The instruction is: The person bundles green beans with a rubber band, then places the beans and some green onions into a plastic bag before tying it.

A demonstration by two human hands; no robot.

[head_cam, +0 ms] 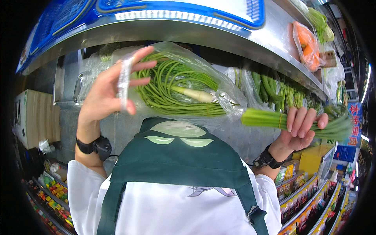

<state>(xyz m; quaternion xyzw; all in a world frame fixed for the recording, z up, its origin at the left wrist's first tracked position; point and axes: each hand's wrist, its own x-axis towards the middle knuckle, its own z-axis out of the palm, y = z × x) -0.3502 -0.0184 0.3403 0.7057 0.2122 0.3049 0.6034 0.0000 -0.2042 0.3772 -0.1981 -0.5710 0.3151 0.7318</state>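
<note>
My left hand is raised with fingers spread, and a narrow pale translucent strip is stretched across it from the thumb to the upper fingers. My right hand is closed around a bunch of long green leafy stalks. A thin yellowish band circles the bunch just left of my fingers; the far leaf ends are blurred. Between my hands, a clear plastic bag holds coiled long green stems, with one thick pale-based stalk among them.
Blue plastic baskets rest on the steel counter ahead. Bagged carrots lie at its right. Green cucumber-like vegetables and other greens sit below the counter edge. A pale cabinet stands at left; packaged goods on shelves are behind right.
</note>
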